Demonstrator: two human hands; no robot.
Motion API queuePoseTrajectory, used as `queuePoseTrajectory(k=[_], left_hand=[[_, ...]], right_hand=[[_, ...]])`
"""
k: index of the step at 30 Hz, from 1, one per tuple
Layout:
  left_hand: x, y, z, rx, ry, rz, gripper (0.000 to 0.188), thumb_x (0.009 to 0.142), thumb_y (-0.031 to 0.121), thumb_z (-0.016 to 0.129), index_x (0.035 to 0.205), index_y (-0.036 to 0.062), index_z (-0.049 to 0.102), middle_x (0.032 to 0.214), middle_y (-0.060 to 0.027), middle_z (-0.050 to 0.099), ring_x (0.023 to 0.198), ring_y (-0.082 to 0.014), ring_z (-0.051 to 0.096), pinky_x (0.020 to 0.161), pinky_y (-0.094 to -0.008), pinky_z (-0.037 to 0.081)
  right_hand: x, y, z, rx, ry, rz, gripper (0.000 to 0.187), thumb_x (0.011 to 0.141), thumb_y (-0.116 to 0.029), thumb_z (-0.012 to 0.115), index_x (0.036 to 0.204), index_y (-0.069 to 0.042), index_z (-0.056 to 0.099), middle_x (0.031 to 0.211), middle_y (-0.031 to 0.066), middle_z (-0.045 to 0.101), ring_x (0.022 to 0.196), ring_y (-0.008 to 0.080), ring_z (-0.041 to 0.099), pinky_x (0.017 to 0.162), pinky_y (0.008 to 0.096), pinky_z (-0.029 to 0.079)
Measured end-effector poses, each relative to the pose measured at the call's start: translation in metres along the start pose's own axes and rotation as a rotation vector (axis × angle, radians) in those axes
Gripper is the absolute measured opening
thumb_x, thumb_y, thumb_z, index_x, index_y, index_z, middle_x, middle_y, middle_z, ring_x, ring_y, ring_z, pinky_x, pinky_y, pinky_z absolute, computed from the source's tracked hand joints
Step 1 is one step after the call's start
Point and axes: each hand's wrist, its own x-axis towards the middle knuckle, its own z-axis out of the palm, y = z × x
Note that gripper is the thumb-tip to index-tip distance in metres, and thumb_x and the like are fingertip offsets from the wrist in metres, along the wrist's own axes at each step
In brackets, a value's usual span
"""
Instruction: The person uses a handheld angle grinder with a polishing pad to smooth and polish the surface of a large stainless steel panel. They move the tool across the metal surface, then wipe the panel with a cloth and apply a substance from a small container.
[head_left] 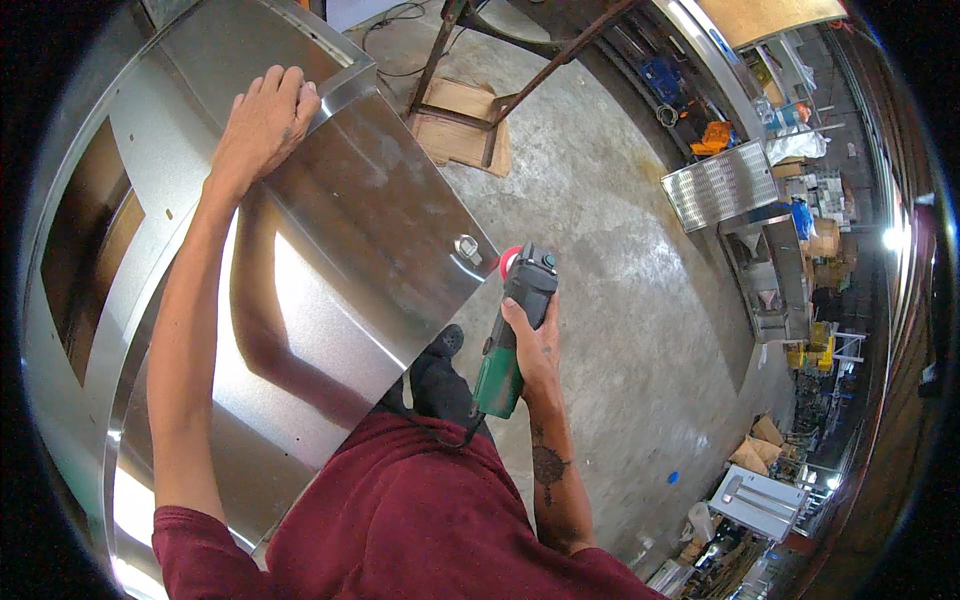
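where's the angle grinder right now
In the head view, the green-and-black angle grinder is just right of centre, held in the right hand, its red disc at the shiny metal box's right corner.

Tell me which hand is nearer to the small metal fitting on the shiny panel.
Right. The right hand , gripping a green grinder, is just right of the panel, near the fitting; the left hand is farther, at the panel's upper left.

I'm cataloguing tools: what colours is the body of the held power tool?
The power tool's body is green and black, best seen in the head view.
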Motion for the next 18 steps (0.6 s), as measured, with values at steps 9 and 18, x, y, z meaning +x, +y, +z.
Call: queuePoseTrajectory(k=[9,18], left_hand=[[-0.010,0.011,-0.033,-0.004,-0.036,-0.020,0.034,0.119,0.036,0.048,0.123,0.0044,0.059,0.124,-0.0204,0.064,0.121,-0.0423,0.065,0.101,-0.0572,0.051],[-0.031,0.033,-0.073,-0.014,-0.021,-0.046,0.032,0.117,0.035,0.050,0.122,0.0044,0.060,0.122,-0.0197,0.065,0.120,-0.0417,0.066,0.101,-0.0573,0.051]], right_hand=[[-0.020,-0.017,0.006,0.037,-0.098,-0.068,0.082,0.105,-0.018,0.080,0.173,-0.015,0.034,0.126,0.0077,0.065,0.098,0.0160,0.068,0.076,0.0339,0.061],[-0.052,-0.053,0.016,-0.004,-0.159,-0.102,0.090,0.105,-0.023,0.081,0.176,-0.011,0.028,0.135,0.0115,0.064,0.105,0.0172,0.068,0.081,0.0351,0.060]])
